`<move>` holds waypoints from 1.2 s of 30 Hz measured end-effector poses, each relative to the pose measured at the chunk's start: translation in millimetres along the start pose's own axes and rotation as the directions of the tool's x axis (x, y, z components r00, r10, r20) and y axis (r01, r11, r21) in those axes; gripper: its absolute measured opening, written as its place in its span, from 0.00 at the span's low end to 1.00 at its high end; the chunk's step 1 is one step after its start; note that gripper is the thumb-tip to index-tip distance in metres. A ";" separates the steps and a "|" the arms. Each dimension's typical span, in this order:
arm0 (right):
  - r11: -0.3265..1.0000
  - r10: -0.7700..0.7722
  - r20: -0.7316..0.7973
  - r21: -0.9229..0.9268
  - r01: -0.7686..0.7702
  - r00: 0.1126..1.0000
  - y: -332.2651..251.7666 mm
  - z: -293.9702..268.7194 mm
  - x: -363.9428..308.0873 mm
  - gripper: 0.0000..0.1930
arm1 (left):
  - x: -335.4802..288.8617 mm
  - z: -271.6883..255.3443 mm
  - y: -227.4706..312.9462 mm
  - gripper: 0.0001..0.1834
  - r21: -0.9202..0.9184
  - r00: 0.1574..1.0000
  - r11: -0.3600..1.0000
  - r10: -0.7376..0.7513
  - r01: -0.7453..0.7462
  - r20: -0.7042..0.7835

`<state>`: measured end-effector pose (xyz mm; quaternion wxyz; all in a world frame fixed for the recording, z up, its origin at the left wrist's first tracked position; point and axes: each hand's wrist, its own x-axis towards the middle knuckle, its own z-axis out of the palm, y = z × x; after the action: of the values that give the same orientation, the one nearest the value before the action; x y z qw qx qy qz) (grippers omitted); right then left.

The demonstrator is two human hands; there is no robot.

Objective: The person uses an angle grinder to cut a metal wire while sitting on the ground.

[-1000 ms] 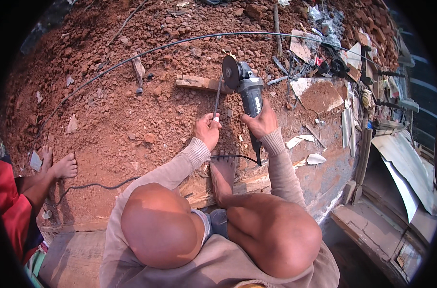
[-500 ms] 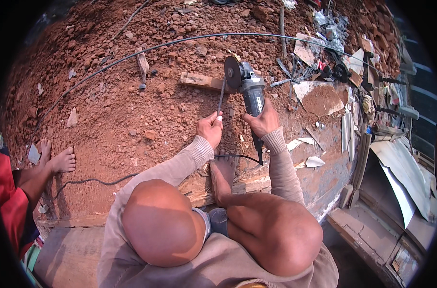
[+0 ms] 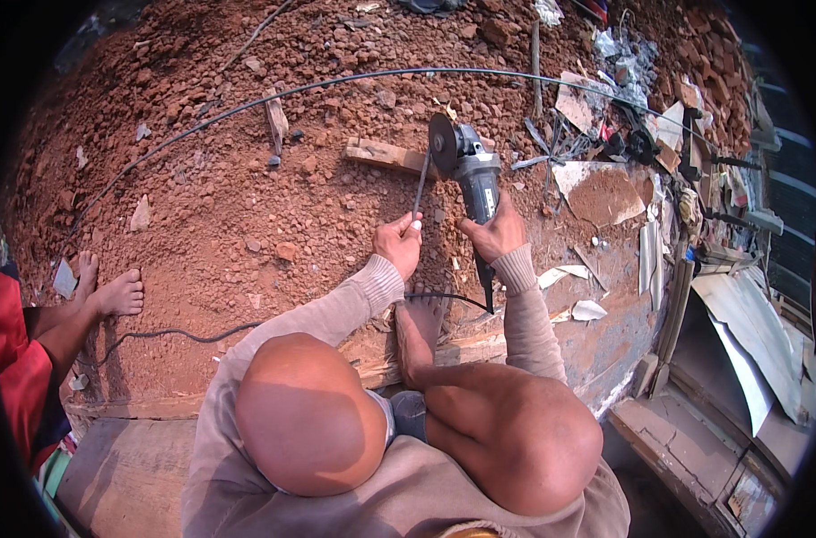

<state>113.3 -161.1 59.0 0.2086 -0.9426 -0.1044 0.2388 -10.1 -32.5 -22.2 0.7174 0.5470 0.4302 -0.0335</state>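
Observation:
My right hand is wrapped round the grey and black body of an angle grinder. The grinder's round dark disc stands on edge at its far end. A thin dark metal rod is pinched in my left hand and points away from me. Its far end lies beside the disc; whether they touch I cannot tell. Under that end is a short wooden block on the red soil. From the grinder's near end, a black power cord runs left past my bare foot.
A long thin cable or rod arches across the rubble. Scrap sheets and debris lie to the right, near a pile of bricks. At left are another person's bare feet. A wooden plank lies at lower left.
The whole view has shifted slightly, so the ground appears a little lower and to the right. Both hands keep their hold on the grinder and rod.

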 end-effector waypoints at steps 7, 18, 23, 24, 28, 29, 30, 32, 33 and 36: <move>0.998 -0.003 -0.039 -0.057 0.001 0.999 -0.1 7.0 5.3 0.35 | 0.5 1.2 -6.2 0.10 0.024 0.997 0.997 0.073 -0.073 -0.028; 0.996 -0.022 0.023 -0.089 0.024 0.999 -3.6 -4.1 2.2 0.39 | 14.0 8.4 -27.6 0.09 -0.065 0.994 0.993 0.097 -0.100 -0.053; 0.997 -0.017 0.029 -0.074 0.019 0.999 -5.1 -6.5 4.6 0.38 | 12.4 4.5 -29.1 0.09 0.076 0.989 0.987 0.142 -0.139 -0.040; 0.997 -0.019 0.027 -0.074 0.021 0.999 -5.3 -6.7 5.5 0.38 | 11.9 4.7 -28.6 0.09 0.075 0.989 0.987 0.144 -0.141 -0.041; 0.997 -0.022 0.040 -0.074 0.025 0.999 -5.1 -7.5 5.6 0.37 | 11.6 6.4 -29.1 0.09 0.041 0.991 0.992 0.120 -0.118 -0.054; 0.996 -0.025 0.046 -0.083 0.029 0.999 -5.1 -7.7 5.3 0.37 | 12.2 6.6 -30.1 0.09 0.052 0.991 0.991 0.123 -0.120 -0.059; 0.996 -0.027 0.047 -0.084 0.031 0.999 -4.7 -8.0 4.3 0.37 | 12.9 7.2 -31.6 0.09 0.045 0.991 0.992 0.118 -0.116 -0.060; 0.997 -0.043 0.023 -0.059 0.044 0.999 -4.1 -8.1 3.2 0.37 | 15.2 8.4 -34.7 0.09 0.000 0.989 0.991 0.132 -0.132 -0.062; 0.997 -0.045 0.022 -0.059 0.046 0.999 -3.7 -7.8 3.2 0.37 | 16.1 8.9 -36.4 0.09 0.000 0.989 0.991 0.134 -0.135 -0.063; 0.996 -0.042 0.018 -0.081 0.043 0.999 -3.1 -5.5 5.0 0.37 | 18.2 10.0 -39.3 0.08 -0.010 0.989 0.991 0.131 -0.132 -0.073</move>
<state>120.0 -158.8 62.7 0.1741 -0.9460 -0.1359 0.2373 -13.2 -48.7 -63.5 0.7058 0.5699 0.4192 0.0369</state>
